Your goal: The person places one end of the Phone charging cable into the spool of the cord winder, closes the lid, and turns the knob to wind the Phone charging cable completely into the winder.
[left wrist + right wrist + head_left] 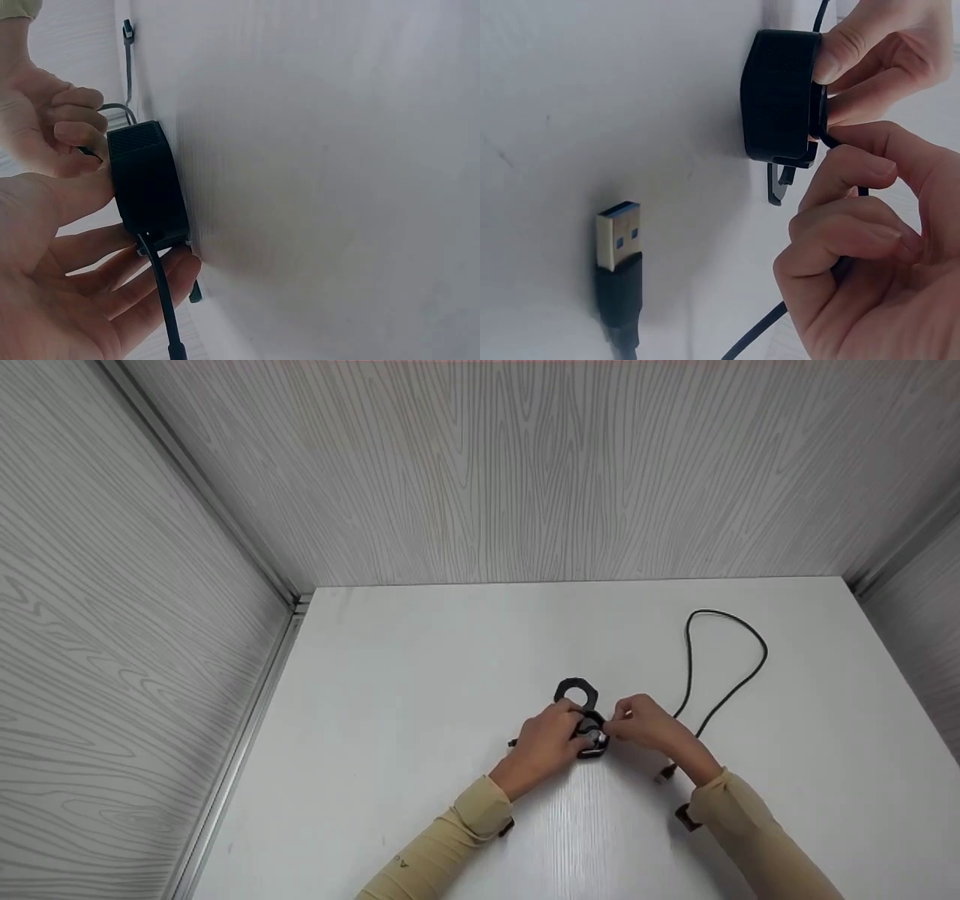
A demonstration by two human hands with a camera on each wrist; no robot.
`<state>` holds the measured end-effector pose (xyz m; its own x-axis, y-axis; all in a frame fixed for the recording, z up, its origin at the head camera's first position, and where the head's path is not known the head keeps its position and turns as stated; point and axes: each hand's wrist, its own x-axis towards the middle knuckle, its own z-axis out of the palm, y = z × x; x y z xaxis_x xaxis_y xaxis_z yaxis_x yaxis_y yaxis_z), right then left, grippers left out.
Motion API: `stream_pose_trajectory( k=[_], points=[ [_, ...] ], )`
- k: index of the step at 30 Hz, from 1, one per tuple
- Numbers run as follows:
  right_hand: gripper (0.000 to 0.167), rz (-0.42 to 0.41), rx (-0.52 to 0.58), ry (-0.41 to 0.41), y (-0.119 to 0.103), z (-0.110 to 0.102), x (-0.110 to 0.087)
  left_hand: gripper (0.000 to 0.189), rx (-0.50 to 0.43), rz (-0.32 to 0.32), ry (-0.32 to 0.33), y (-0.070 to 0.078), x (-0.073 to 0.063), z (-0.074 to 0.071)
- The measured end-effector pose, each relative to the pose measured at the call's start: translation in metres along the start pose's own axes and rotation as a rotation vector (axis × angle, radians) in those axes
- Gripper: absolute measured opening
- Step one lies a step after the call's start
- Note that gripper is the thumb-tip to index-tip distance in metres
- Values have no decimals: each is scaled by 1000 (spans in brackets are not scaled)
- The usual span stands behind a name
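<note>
A black many-sided cable winder case [592, 753] stands on the table, its black ring-shaped flap [592, 694] swung out on the far side. My left hand [541, 744] holds the case, thumb on its round inner part and fingers at the opposite side. Close by on the right, my right hand [646, 726] pinches a black cable [757, 328] where it leaves the case. The cable's metal-tipped USB plug [619, 262] lies near the right wrist. From the case's other side comes a short cable end [162, 292], passing beside the left fingers.
Beyond the right hand, the cable forms a long loop [766, 649] on the white table [420, 660]. A grey wood-grain panel [480, 472] rises behind the table, with another panel [112, 622] along the left. Dark wrist devices [687, 817] show under both sleeves.
</note>
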<state>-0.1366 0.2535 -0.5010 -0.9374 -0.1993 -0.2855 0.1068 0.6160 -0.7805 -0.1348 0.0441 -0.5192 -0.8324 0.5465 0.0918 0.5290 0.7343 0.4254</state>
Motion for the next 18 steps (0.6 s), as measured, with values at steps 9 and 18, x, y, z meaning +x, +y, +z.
stream_pose_trajectory(
  k=[9,18],
  points=[
    [20,63,-56,-103,-7,-10,6,28,-9,22,11,-1,-1,-1],
    [18,115,-104,-211,-10,-19,13,29,-4,17,-21,-1,2,-1]
  ],
)
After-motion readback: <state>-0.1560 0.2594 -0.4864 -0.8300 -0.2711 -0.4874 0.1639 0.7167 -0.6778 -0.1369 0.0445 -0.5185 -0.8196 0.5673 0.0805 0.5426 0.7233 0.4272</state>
